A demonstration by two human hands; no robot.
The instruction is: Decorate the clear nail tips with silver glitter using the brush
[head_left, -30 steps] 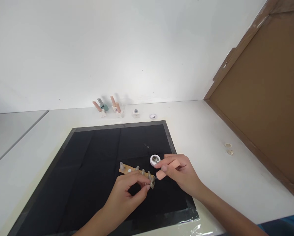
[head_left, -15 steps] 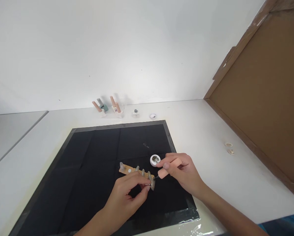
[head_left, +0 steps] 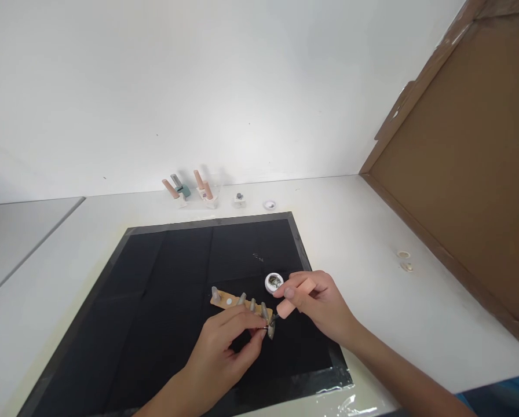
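Here the left hand pinches a false nail on the black mat, beside the nail strip. The right hand grips a pink-handled brush touching it; short, light strokes, with the nail held steady, should coat best.

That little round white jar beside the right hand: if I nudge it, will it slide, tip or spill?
The jar looks low and wide, so it would probably slide on the black mat rather than tip. It seems small and light, so a brush from the right hand could shift it. It stands open, so its contents might spill.
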